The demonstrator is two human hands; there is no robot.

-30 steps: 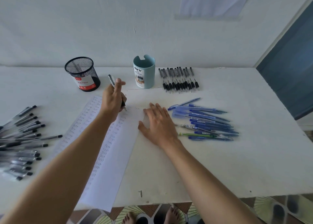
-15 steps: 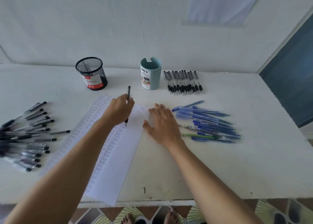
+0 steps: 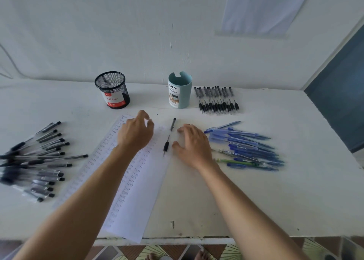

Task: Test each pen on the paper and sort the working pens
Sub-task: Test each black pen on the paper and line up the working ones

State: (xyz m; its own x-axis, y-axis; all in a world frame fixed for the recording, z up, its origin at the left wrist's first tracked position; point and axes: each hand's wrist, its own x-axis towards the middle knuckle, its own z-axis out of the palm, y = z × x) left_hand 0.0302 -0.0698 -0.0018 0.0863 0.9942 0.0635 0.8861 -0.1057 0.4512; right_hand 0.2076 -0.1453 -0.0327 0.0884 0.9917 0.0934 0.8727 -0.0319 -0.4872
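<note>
Two hands of mine, and neither holds anything. My left hand (image 3: 136, 134) hovers over the upper part of the paper (image 3: 136, 191), its fingers loosely curled and slack. My right hand (image 3: 194, 143) lies with fingers straight and spread on the table (image 3: 256, 200) by the sheet's right edge. Between them one black pen (image 3: 169, 136) lies loose on the paper, tip toward six o'clock, cap end toward twelve; whether my right thumb touches it I cannot tell. From that pen, the black mesh cup (image 3: 112, 90) stands at eleven o'clock and the teal organizer (image 3: 180, 91) at twelve. A neat row of black pens (image 3: 217, 100) lies at one, a heap of blue pens (image 3: 246, 145) at three, and a pile of dark pens (image 3: 35, 161) at nine. The sheet carries columns of small handwriting.
</note>
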